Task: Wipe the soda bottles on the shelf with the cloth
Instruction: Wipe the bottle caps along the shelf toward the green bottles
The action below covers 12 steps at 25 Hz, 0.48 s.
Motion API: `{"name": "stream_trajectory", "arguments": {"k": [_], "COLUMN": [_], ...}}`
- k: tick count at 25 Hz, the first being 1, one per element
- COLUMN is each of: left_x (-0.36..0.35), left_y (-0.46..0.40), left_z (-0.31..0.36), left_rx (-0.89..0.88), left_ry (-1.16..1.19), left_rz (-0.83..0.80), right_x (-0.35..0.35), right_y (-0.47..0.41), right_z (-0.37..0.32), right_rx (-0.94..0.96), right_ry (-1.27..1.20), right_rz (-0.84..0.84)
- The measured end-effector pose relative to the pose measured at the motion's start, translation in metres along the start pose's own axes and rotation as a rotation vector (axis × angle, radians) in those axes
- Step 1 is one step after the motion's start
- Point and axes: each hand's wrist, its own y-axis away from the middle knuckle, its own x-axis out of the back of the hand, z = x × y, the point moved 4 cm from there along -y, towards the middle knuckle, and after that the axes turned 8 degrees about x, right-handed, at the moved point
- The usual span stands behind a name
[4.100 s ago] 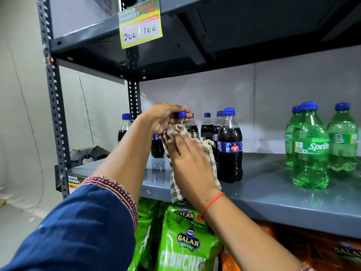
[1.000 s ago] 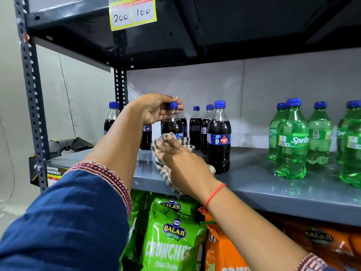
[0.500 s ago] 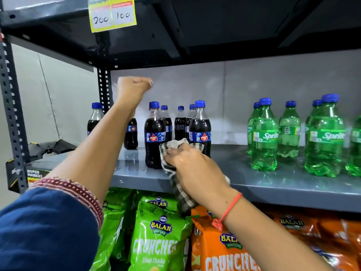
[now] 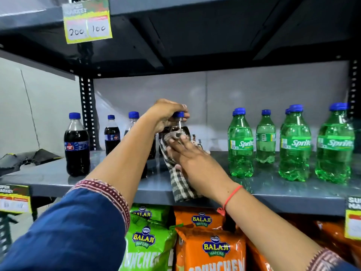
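My left hand [image 4: 166,114] grips the blue cap and neck of a dark cola bottle [image 4: 180,127] standing mid-shelf. My right hand [image 4: 187,155] presses a checked grey-and-white cloth [image 4: 179,182] flat against that bottle's side; the cloth hangs down over the shelf's front edge. More dark cola bottles stand to the left, one near the front [image 4: 76,144] and two further back [image 4: 112,133]. Several green Sprite bottles [image 4: 241,143] stand on the right of the grey metal shelf [image 4: 283,192]. My arms hide the lower part of the held bottle.
A dark upper shelf [image 4: 195,36] hangs close overhead with a yellow price tag [image 4: 88,22]. Green and orange Balaji snack bags [image 4: 213,245] fill the shelf below. A perforated upright post [image 4: 87,114] stands at the back left.
My left hand, raised off the bottles half a second ago, has come down onto the cap of another cola bottle further right. My right hand has lifted the cloth against its side.
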Motion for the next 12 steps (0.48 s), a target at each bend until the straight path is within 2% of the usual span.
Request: {"name": "stream_trajectory", "arguments": {"k": [3,7,9,12], "left_x": [0.001,0.0,0.001,-0.001], "left_y": [-0.002,-0.006,-0.008,-0.008], "left_z": [0.001,0.0,-0.001,-0.002], "left_rx": [0.022,0.022,0.028,0.038], "left_ry": [-0.022,-0.022,-0.012,0.029], "left_rz": [-0.014,-0.039,-0.038,-0.042], "right_x": [-0.001,0.002,0.0,0.012], "right_y": [-0.008,-0.013,-0.015,-0.023], "right_z": [0.003,0.007,0.011,0.013], "right_rx": [0.111,0.24,0.3,0.289], "right_ry": [0.125,0.35,0.4,0.371], "right_rz": [-0.113,0.045,0.033,0.086]}}
